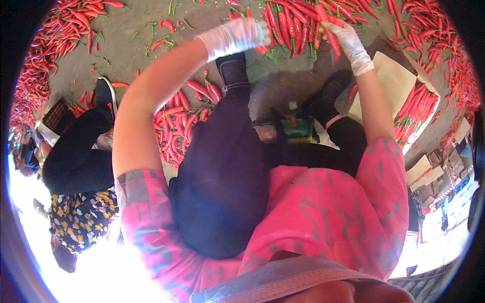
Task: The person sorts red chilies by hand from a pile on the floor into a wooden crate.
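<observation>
Red chili peppers with green stems [293, 28] lie in a row on the floor at the top centre. My left hand [242, 34], in a thin whitish glove, is at the left end of this row; it is blurred, and whether its fingers hold a pepper cannot be told. My right hand [343, 34], gloved alike, grips red chili peppers [330, 36] at the row's right side. An open cardboard box [394, 81] below my right hand holds neatly laid chili peppers [416, 104].
Large heaps of chili peppers lie at the left [32, 83] and upper right [443, 41]. A smaller pile [176, 128] is beside my bent leg. Another person [83, 155] sits at left near a dark crate [58, 115]. Flattened cardboard [424, 172] lies at right.
</observation>
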### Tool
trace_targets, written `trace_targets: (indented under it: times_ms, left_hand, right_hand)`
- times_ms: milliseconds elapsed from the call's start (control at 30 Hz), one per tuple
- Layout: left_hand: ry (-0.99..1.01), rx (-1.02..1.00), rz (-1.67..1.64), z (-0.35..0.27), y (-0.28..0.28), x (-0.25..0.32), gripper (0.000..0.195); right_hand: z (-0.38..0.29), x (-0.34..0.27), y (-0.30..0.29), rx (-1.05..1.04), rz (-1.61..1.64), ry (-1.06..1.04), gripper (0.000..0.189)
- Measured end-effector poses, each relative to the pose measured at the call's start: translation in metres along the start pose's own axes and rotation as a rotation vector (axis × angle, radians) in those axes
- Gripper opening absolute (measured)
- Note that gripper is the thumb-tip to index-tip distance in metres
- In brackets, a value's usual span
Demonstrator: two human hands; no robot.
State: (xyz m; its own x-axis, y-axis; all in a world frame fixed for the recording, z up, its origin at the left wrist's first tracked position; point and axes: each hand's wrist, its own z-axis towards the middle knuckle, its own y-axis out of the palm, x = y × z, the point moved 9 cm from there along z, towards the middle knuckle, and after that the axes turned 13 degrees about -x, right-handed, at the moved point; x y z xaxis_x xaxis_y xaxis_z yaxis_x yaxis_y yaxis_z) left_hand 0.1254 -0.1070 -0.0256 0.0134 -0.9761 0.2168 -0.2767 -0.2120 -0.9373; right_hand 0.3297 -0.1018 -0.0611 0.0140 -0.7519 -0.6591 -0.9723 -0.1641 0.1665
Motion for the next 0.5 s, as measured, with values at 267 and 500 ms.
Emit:
trace_targets:
  times_ms: [267, 500]
  left_hand:
    - [-0.267, 0.091, 0.116, 0.041, 0.041, 0.030, 0.014]
    - [-0.120, 0.096, -0.035, 0.021, 0.036, 0.034, 0.018]
  right_hand:
    - [0.024, 0.023, -0.012, 0.028, -0.211, -0.026, 0.063]
    - [0.000, -0.018, -0.005, 0.275, -0.880, -0.084, 0.065]
